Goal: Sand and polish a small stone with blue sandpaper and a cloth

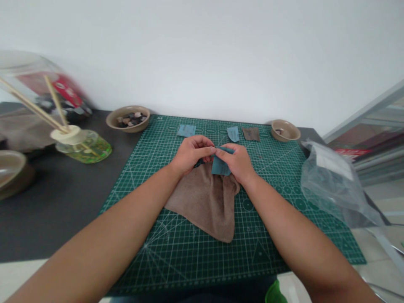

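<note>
My right hand [236, 162] pinches a small blue piece of sandpaper [221, 166], which hangs down from the fingers. Close against it, my left hand [195, 153] is closed, thumb and fingertips meeting at the sandpaper's upper left edge. Whatever the left fingers hold is too small and covered to make out; something dark shows just below them. Under both hands a brown cloth [205, 202] lies crumpled on the green cutting mat [176, 256].
Two blue sandpaper pieces [187, 130] and a brown piece [251, 134] lie behind my hands. A bowl of stones [128, 128] stands left, another bowl [285, 138] right. A reed diffuser [85, 145] stands far left; a clear plastic bag [331, 172] overlaps the mat's right side.
</note>
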Available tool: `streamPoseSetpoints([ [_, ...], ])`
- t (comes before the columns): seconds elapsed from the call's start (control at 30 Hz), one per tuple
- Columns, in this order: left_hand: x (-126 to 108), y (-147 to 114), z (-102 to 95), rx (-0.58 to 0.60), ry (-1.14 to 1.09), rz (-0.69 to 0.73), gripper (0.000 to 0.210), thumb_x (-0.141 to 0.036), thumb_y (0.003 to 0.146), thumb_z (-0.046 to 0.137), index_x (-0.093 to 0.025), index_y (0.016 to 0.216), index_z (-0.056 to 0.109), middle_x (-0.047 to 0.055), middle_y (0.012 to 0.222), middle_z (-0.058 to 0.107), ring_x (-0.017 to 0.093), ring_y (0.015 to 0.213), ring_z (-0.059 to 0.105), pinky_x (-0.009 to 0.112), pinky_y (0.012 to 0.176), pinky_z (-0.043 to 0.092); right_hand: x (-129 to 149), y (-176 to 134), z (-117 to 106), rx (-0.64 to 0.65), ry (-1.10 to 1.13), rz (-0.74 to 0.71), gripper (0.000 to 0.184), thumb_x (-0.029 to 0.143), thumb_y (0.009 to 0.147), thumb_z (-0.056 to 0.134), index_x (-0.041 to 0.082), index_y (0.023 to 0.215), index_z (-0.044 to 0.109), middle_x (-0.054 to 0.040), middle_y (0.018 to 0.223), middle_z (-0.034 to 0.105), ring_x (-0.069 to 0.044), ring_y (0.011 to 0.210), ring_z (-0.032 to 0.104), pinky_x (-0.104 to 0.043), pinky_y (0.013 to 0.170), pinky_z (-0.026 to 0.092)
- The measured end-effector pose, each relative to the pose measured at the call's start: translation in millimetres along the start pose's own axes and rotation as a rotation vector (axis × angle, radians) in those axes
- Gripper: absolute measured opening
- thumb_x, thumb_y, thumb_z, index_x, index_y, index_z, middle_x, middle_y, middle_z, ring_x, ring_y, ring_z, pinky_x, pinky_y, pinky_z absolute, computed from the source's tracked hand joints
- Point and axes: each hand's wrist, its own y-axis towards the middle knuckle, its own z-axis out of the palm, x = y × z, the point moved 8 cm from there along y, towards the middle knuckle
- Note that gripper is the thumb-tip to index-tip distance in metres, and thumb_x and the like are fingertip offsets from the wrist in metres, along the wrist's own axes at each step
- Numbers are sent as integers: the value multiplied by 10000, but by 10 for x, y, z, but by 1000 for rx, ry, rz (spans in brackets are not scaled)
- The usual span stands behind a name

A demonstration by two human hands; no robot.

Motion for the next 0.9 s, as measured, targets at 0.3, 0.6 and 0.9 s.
streamPoseSetpoints([
  [0.3,2,4,-13,-10,11,3,259,-265,641,882,-126,764,701,-3,565,669,95,466,578,200,476,454,1,2,-2,3,-15,-9,332,513,770,779,182,751,769,-1,638,676,-147,606,569,-280,571,412],
  [0.6,12,5,-12,-12,-3,-5,247,-260,636,871,-127,759,702,-7,566,665,97,465,582,204,474,459,7,0,3,4,-17,-12,342,523,765,775,185,718,749,3,619,653,-142,595,545,-276,557,392],
  [0.9,8,2,-12,-13,-11,-16,252,-268,637,864,-122,765,704,-4,566,668,103,464,586,210,474,466,-8,-2,7,12,-1,-15,378,558,762,797,184,732,752,7,634,655,-144,613,553,-277,575,409],
])
